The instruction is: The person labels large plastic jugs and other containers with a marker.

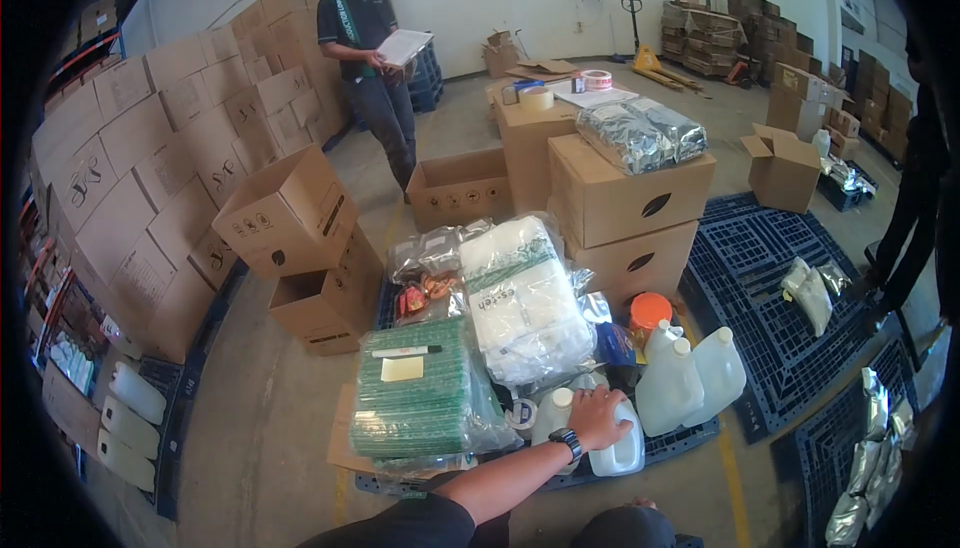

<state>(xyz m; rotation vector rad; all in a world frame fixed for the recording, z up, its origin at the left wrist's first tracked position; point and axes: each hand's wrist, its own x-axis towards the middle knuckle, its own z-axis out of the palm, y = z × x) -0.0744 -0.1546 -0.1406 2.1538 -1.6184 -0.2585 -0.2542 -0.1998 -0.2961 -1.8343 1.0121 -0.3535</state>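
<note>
left hand [598, 416] closed over the top of a white jug [618, 448] standing at the near edge of a blue pallet [690, 440], beside more jugs [690, 373] and a wrapped bundle [522, 298]. right hand out of view. step in hand, by judgement: taking hold of the jug; a lift would need a firm grip on its handle. a person [372, 68] with papers stands by the boxes [620, 198].
</note>
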